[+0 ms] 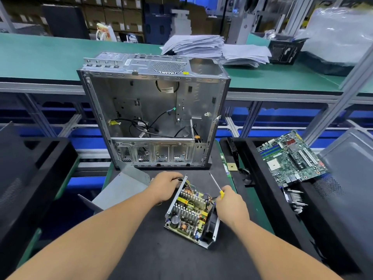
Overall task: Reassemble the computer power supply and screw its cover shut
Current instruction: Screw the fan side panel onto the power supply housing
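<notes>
Head view: dark mat (pixel 161 259) covers the near worktop, with green bench edge showing at its sides. On the mat lies the power supply (pixel 191 215), cover off, its circuit board, heat sinks, coils and a black fan exposed inside a grey metal tray. The left hand (pixel 166 186) curls over the far left corner of the tray, fingers gripping the upright wall there. The right hand (pixel 230 203) rests at the tray's right side and grips a screwdriver (pixel 216 184) by its yellow handle, the thin shaft pointing up and away from the person. Just left of the power supply sits the grey metal cover (pixel 123 188), bent in an angled shape, apart from the tray.

Behind these stands an open computer case (pixel 153 110), stripped, with loose black cables inside. To the right, a black tray (pixel 262 199) carries a green motherboard (pixel 292 158) and a finned heat sink (pixel 295 201); another black tray (pixel 40 168) sits to the left. Beyond the case runs a long green bench (pixel 50 57) on aluminium framing, bearing a pile of white papers (pixel 201 46), a small black box (pixel 284 51) and a clear plastic bag (pixel 341 33). Stacked cardboard cartons (pixel 113 15) fill shelves in the dim background.
</notes>
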